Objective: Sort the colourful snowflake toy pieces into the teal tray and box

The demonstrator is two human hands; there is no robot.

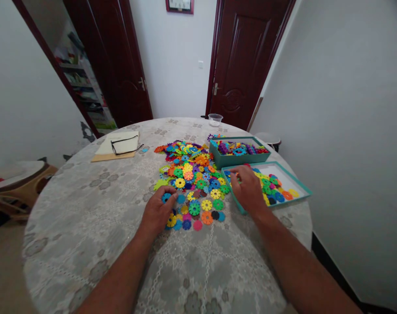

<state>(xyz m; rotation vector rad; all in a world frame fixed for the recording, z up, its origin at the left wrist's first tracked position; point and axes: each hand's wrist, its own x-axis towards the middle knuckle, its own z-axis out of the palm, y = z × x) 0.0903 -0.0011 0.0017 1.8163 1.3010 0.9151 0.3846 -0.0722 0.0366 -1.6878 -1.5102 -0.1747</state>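
My left hand point(158, 210) rests at the left edge of a pile of plastic snowflake discs point(188, 175), its thumb and forefinger closed around a blue snowflake disc point(166, 198). Over the left side of a shallow teal-rimmed box lid point(294, 178) is my right hand point(248, 186), fingers bent together; what they hold, if anything, is hidden. Loose discs point(270, 187) in yellow, green, red, orange and blue lie in that lid. Between my hands, flat on the cloth, are more discs, among them a green disc point(194, 208) and an orange disc point(207, 217).
Behind the lid stands a deeper teal box point(239, 161) holding joined disc pieces. Black glasses point(124, 146) lie on papers point(108, 150) at the left. A clear plastic bowl point(215, 119) sits at the far edge of the round table point(87, 218).
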